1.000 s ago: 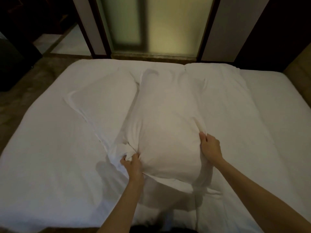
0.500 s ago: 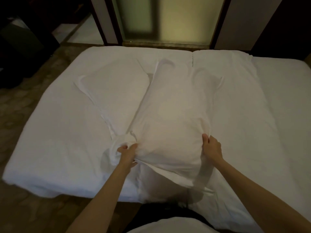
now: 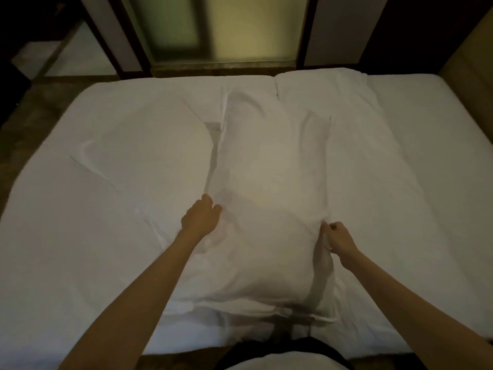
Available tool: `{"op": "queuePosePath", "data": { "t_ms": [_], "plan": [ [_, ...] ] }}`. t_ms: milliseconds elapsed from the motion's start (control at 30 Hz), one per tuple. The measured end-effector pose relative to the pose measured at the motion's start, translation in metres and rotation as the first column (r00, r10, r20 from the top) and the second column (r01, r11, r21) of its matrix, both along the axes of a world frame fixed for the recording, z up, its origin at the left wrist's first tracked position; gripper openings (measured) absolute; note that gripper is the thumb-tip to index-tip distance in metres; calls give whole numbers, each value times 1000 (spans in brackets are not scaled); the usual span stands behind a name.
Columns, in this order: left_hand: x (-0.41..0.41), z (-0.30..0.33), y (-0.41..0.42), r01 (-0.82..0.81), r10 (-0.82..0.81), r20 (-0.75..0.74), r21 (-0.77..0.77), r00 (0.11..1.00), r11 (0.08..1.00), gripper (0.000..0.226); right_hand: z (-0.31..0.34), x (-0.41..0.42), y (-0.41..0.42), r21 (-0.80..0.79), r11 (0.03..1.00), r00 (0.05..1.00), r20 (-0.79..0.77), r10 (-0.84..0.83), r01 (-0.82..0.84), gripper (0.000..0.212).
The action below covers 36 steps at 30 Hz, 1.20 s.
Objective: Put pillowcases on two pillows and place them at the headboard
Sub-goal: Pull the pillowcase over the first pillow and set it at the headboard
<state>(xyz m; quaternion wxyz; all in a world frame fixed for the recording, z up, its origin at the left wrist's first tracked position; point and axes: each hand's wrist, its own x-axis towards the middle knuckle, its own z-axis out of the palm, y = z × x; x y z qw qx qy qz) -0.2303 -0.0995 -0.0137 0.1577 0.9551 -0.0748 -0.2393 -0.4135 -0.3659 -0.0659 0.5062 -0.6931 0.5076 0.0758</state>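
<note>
Here the pillow (image 3: pixel 269 209) lies between both hands: right fingers (image 3: pixel 332 228) pinch its edge (left fingers (image 3: pixel 210 206) rest loosely open).

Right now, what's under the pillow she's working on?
The pillow lies on the white bed sheet, its left edge over a flat white cloth, maybe a pillowcase. Directly beneath is covered.

Both bare forearms reach forward from the bottom of the view, roughly parallel and well apart. The left hand (image 3: pixel 200 217) lies palm down with its wrist straight, fingers loosely curled and partly spread, not clenched on anything. The right hand (image 3: pixel 338 237) sits a little nearer the body, knuckles up, wrist bent slightly inward, its fingers (image 3: pixel 328 226) and thumb drawn together in a tight pinching grip on cloth.
</note>
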Motion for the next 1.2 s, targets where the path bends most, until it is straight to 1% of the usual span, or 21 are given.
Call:
{"op": "queuePosePath", "data": {
  "t_ms": [67,133,200,267,300,367,433,500,567,667,767,833,933,1000,1067,1133,1200],
  "plan": [
    [20,-6,-21,25,-25,4,-86,1000,996,46,-1,12,-5,23,997,997,7,-79,79,46],
    [41,-12,-42,-1,-1,-10,-165,1000,986,47,-4,26,-11,36,989,989,21,-145,144,46],
    [58,-19,-60,-82,71,-54,-238,996,968,49,-7,39,-16,50,980,981,13,-192,191,53],
    [71,-30,-77,-199,177,-105,-266,979,943,49,-12,51,-21,56,967,969,0,-249,249,62],
    [73,-36,-83,-267,242,-123,-269,963,925,50,-13,55,-21,62,962,964,1,-266,266,63],
    [75,-48,-90,-373,349,-135,-257,927,892,55,-18,66,-20,82,949,953,-22,-303,304,61],
    [72,-62,-88,-441,422,-129,-249,897,862,58,-22,76,-15,86,934,938,-52,-342,346,57],
    [69,-75,-83,-518,499,-140,-260,855,815,57,-29,85,-7,40,936,936,-72,-346,349,53],
    [64,-85,-79,-571,553,-152,-316,819,758,52,-35,90,2,-11,949,946,-86,-314,314,48],
    [57,-92,-75,-568,551,-174,-413,816,712,46,-39,92,10,-46,949,946,-83,-314,311,48],
    [58,-91,-70,-536,543,-115,-421,832,731,44,-37,88,11,-71,953,952,-62,-298,294,51],
    [58,-88,-68,-515,539,-89,-456,838,726,39,-33,84,11,-50,942,943,-28,-332,331,52],
    [57,-79,-64,-566,590,-148,-534,794,628,33,-25,77,8,31,893,893,28,-449,449,60],
    [50,-72,-60,-605,628,-180,-558,757,568,35,-15,69,6,86,871,870,60,-490,484,64],
    [44,-65,-59,-629,651,-206,-576,730,523,35,-6,62,1,92,864,859,95,-502,495,65],
    [36,-57,-60,-627,657,-202,-588,726,511,34,4,56,-5,49,873,861,142,-488,486,58],
    [26,-47,-66,-596,644,-175,-608,745,524,35,15,49,-14,38,879,858,203,-472,475,53]
  ]
}}
